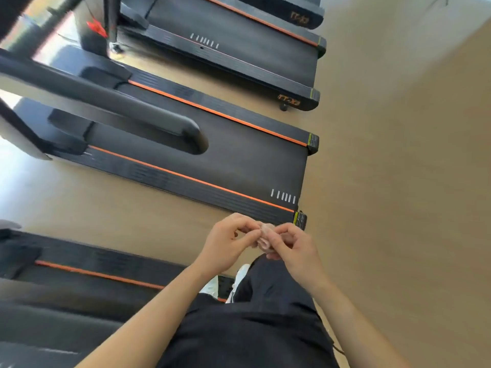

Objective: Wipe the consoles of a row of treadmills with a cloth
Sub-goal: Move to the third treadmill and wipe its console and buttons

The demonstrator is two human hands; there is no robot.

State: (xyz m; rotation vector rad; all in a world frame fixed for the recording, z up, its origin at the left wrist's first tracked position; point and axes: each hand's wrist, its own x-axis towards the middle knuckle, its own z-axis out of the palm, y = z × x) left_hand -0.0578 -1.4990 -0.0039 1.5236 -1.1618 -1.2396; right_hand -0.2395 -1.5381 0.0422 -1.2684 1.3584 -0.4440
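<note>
Tan wood-look floor [398, 155] fills the right side and runs in strips between the machines. Three black treadmills with orange edge stripes lie side by side, rear ends toward the right: far treadmill [239, 43] at top, middle treadmill [239, 160] across centre, near treadmill [79, 266] at lower left, partly behind the left forearm. White tick marks sit on the side rails of the far and middle units. Orange lettering on the far unit's rear cap is too blurred to read. Thick dark grey handrail [119, 107] juts in from the upper left over the middle treadmill's belt. Person looks down at own black trousers [252, 328]. White shoes [240, 274] show just past them, by the near treadmill's rear end. Both bare forearms come in from the bottom edge and the hands meet in front of the waist. Left hand [225, 243]: fingers curled, thumb and fingertips pinching the cloth. Right hand [295, 248]: same, fingers curled and pinching it from the other side. Small crumpled pale pink cloth [265, 235] is bunched between the two hands, held in the air, in view just below the middle treadmill's rear corner, clear of the machines.
</note>
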